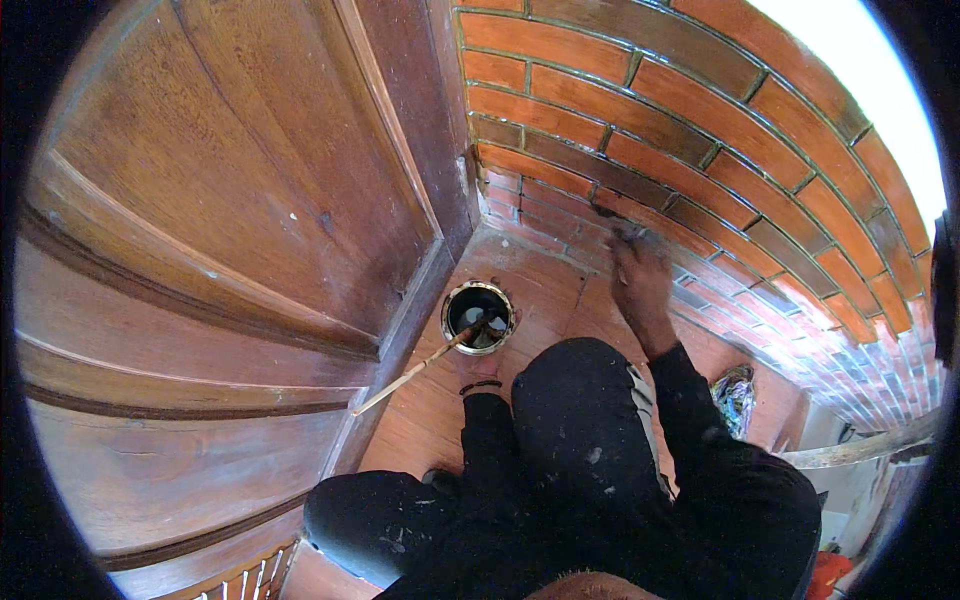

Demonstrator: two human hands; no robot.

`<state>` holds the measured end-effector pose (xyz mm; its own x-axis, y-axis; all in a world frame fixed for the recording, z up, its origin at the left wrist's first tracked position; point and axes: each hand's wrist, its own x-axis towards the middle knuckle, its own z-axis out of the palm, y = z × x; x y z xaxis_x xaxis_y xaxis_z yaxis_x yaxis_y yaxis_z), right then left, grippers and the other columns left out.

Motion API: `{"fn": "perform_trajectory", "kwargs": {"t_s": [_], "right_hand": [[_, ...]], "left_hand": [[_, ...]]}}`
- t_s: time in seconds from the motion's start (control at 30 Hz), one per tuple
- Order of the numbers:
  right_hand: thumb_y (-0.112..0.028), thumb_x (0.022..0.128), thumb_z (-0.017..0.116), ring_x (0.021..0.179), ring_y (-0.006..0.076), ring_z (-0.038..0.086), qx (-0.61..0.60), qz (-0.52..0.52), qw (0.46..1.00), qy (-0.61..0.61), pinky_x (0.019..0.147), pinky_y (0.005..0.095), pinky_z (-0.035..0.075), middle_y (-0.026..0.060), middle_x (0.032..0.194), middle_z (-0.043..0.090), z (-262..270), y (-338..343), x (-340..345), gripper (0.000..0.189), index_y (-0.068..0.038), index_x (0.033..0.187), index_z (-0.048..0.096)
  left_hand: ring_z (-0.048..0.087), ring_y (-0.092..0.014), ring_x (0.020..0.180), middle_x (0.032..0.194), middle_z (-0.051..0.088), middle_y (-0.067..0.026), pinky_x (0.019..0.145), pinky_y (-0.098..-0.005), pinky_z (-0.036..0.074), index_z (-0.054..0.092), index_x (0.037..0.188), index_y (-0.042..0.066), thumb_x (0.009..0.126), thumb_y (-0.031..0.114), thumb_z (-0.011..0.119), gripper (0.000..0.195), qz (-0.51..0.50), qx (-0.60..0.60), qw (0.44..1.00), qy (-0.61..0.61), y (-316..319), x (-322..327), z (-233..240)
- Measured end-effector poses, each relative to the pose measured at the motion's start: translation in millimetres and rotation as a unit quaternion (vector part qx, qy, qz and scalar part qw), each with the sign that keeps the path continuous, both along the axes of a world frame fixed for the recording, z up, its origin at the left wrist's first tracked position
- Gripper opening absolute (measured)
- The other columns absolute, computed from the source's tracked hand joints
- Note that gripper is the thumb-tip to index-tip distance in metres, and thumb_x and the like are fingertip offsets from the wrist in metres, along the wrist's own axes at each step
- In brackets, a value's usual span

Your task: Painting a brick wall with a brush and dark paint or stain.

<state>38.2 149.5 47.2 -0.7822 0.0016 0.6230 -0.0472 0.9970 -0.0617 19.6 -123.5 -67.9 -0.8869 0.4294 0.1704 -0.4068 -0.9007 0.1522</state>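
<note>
My left hand [480, 366] holds a round can [448, 330] of dark, shiny liquid from beneath and around its side, over the tiled floor. A thin wooden stick [405, 380] leans out of the can over its rim, towards the door. My right hand [645, 281] grips a dark paintbrush [621, 222], its bristles against the lower part of the brick wall [660, 169]. The bricks above the brush look wet, glossy and deep orange or brown. Below it, the lowest bricks [544, 210] look paler and dull. The brush's handle is mostly hidden by my fingers.
A panelled wooden door [247, 195] and its frame [450, 150] rise close on the left. Crumpled plastic [733, 397] lies on the reddish tiled floor [559, 289] to the right of my arm. A wooden pole [862, 448] juts in at the right.
</note>
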Motion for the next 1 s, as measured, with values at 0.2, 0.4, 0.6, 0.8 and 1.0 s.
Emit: {"fn": "perform_trajectory", "kwargs": {"t_s": [0.2, 0.4, 0.6, 0.8, 1.0], "right_hand": [[-0.009, 0.087, 0.069, 0.097, 0.0342, 0.066, -0.14, -0.028, 0.989, -0.033, 0.079, 0.0454, 0.054, 0.013, 0.112, 0.067, 0.2, -0.7, 39.0, 0.032, -0.011, 0.12, 0.068], [-0.006, 0.088, 0.068, 0.092, 0.0369, 0.066, -0.138, 0.132, 0.981, 0.027, 0.074, 0.0461, 0.053, 0.0143, 0.112, 0.065, 0.4, -21.1, -20.0, 0.029, -0.01, 0.117, 0.069], [-0.006, 0.089, 0.068, 0.095, 0.0341, 0.067, -0.103, -0.005, 0.995, 0.011, 0.075, 0.0425, 0.055, 0.0141, 0.107, 0.069, -5.1, 25.1, 35.1, 0.026, -0.009, 0.116, 0.069], [-0.002, 0.093, 0.068, 0.091, 0.0313, 0.069, -0.383, 0.079, 0.917, 0.083, 0.073, 0.0353, 0.054, 0.0149, 0.104, 0.07, -16.2, 8.8, 35.5, 0.02, -0.003, 0.112, 0.069], [-0.002, 0.09, 0.069, 0.097, 0.0319, 0.069, -0.279, 0.061, 0.951, 0.119, 0.08, 0.037, 0.053, 0.013, 0.108, 0.071, -17.6, 30.8, 8.7, 0.024, -0.006, 0.114, 0.07]], "left_hand": [[0.036, -0.041, 0.144, 0.159, 0.039, -0.0173, 0.116, -0.0667, 0.024, 0.046, 0.15, 0.015, 0.094, 0.055, 0.057, 0.07, -0.006, 0.113, 0.982, -0.154, 1.0, 1.5, -18.8], [0.037, -0.042, 0.143, 0.159, 0.039, -0.0174, 0.116, -0.067, 0.025, 0.046, 0.15, 0.015, 0.093, 0.054, 0.06, 0.07, -0.018, 0.093, 0.987, -0.131, 17.2, -0.9, -22.4], [0.036, -0.043, 0.144, 0.158, 0.04, -0.018, 0.114, -0.0685, 0.027, 0.045, 0.151, 0.018, 0.095, 0.052, 0.06, 0.068, -0.006, 0.062, 0.99, -0.127, 14.3, -5.0, -18.3], [0.036, -0.043, 0.144, 0.157, 0.041, -0.0185, 0.113, -0.069, 0.029, 0.046, 0.151, 0.017, 0.095, 0.054, 0.059, 0.068, -0.051, 0.112, 0.979, -0.161, 41.9, -3.0, -17.4], [0.034, -0.044, 0.144, 0.157, 0.04, -0.0193, 0.111, -0.0674, 0.032, 0.044, 0.151, 0.014, 0.095, 0.057, 0.057, 0.071, -0.064, 0.095, 0.977, -0.178, 59.8, -5.0, -10.1]]}}
